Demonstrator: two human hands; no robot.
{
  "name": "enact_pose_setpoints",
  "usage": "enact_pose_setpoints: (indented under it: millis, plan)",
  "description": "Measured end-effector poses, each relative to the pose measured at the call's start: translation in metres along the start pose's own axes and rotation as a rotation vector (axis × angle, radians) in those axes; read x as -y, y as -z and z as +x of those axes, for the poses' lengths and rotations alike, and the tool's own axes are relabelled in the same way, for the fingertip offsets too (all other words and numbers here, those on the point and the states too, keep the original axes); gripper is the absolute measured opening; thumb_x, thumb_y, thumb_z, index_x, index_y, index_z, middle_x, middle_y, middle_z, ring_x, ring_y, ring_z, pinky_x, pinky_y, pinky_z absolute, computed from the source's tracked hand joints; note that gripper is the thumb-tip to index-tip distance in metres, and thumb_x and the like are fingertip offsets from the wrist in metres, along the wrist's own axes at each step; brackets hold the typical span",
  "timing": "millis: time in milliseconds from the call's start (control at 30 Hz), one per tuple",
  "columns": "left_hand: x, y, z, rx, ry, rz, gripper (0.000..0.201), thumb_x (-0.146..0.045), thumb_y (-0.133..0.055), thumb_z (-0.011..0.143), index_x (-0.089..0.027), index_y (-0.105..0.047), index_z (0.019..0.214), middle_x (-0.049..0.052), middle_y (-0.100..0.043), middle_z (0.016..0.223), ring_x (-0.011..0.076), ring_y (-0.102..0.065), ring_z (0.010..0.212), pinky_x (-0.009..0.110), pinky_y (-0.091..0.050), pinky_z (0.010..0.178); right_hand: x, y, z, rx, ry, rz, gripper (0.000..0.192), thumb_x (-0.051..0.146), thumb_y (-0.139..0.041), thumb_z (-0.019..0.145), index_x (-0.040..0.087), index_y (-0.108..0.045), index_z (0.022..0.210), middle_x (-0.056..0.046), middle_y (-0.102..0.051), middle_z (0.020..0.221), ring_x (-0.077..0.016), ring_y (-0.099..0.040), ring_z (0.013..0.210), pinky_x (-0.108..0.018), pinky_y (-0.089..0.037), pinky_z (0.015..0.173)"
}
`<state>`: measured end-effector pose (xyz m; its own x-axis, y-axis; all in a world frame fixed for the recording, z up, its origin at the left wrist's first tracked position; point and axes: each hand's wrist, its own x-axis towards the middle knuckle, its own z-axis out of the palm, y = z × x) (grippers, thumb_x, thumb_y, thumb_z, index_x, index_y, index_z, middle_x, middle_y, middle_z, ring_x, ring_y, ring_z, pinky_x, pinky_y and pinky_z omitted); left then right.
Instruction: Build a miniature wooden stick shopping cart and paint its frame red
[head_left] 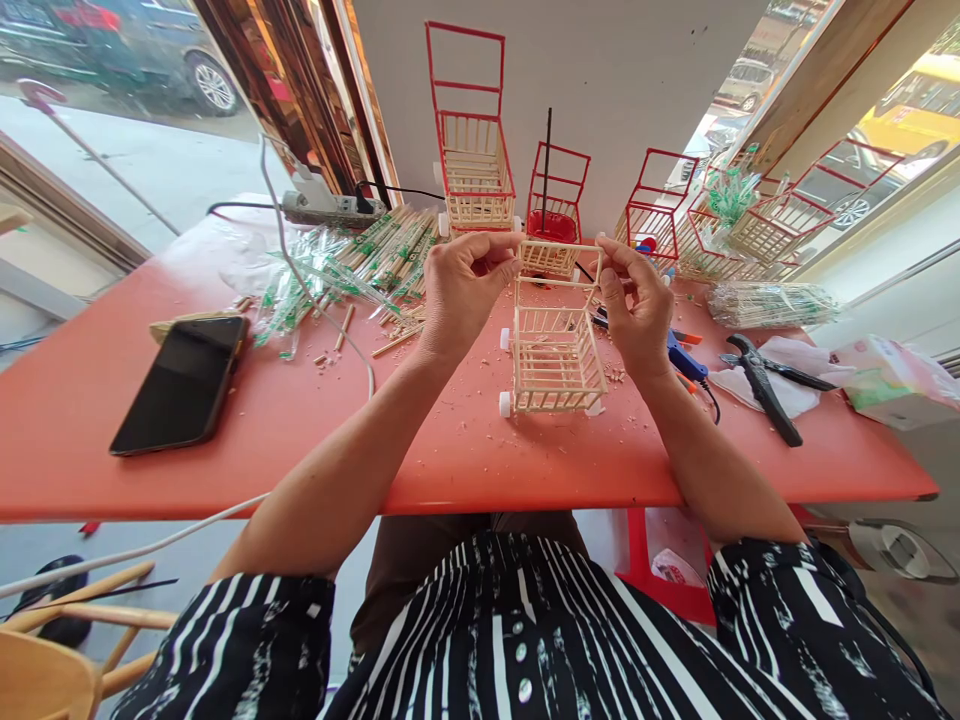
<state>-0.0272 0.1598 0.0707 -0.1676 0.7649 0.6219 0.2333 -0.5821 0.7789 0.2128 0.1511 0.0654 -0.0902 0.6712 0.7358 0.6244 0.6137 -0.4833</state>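
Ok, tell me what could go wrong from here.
The miniature wooden-stick shopping cart could crack or loosen at its thin handle frame, which the left hand and right hand hold at opposite sides. The white cable, running beneath the left forearm, might snag. The right wrist could bump the apparent blue glue gun beside it.

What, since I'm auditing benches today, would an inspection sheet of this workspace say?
Surface: red table, scattered with wood bits.
Job's things: bare stick cart with white wheels.
Clutter: phone, stick bundles, black-handled pliers, blue tool.
Hands: left hand and right hand hold the cart handle's upper corners.
Cables: white cable crosses the table's left side; black cable at the power strip.
Surroundings: red-trimmed carts by the wall; vehicles outside.
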Motion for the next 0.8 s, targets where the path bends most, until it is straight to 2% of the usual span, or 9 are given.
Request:
enact_pose_setpoints:
  millis: [167, 367, 567, 800]
  plan:
    - [0.0, 0.0, 0.0, -0.004, 0.002, -0.005, 0.023, -0.015, -0.087, 0.083, -0.025, -0.09, 0.104, 0.0, -0.083, 0.085, 0.0149, -0.076, 0.081, 0.025, -0.063, 0.077, -0.004, 0.0, 0.0, 0.021, 0.026, -0.025, 0.047, 0.041, -0.046, 0.114, 0.032, -0.07, 0.153, -0.008, -0.081, 0.134, -0.0263, -0.078, 0.118, -0.045, -0.067, 0.09]
    - [0.001, 0.001, 0.0, 0.006, -0.003, -0.009, 0.019, -0.021, -0.089, 0.086, -0.024, -0.09, 0.104, 0.0, -0.082, 0.085, 0.0147, -0.077, 0.081, 0.026, -0.062, 0.077, -0.007, -0.001, 0.0, -0.011, 0.082, 0.042, 0.042, 0.041, -0.051, 0.114, 0.032, -0.072, 0.15, -0.007, -0.082, 0.131, -0.0256, -0.079, 0.114, -0.043, -0.066, 0.087]
    - [-0.002, 0.001, -0.001, -0.005, 0.012, -0.024, 0.029, -0.008, -0.083, 0.082, -0.024, -0.092, 0.103, 0.0, -0.083, 0.084, 0.014, -0.074, 0.078, 0.026, -0.06, 0.076, 0.002, 0.002, 0.0, -0.023, 0.039, 0.04, 0.037, 0.037, -0.057, 0.112, 0.035, -0.076, 0.143, -0.005, -0.084, 0.131, -0.0219, -0.08, 0.111, -0.039, -0.065, 0.085]
    - [-0.008, 0.001, 0.0, 0.006, 0.005, -0.03, 0.026, -0.007, -0.081, 0.082, -0.024, -0.092, 0.099, 0.0, -0.085, 0.083, 0.0129, -0.073, 0.075, 0.027, -0.059, 0.073, 0.007, 0.004, 0.002, -0.052, 0.023, 0.07, 0.037, 0.039, -0.063, 0.108, 0.032, -0.079, 0.141, -0.006, -0.087, 0.123, -0.022, -0.079, 0.101, -0.038, -0.063, 0.08]
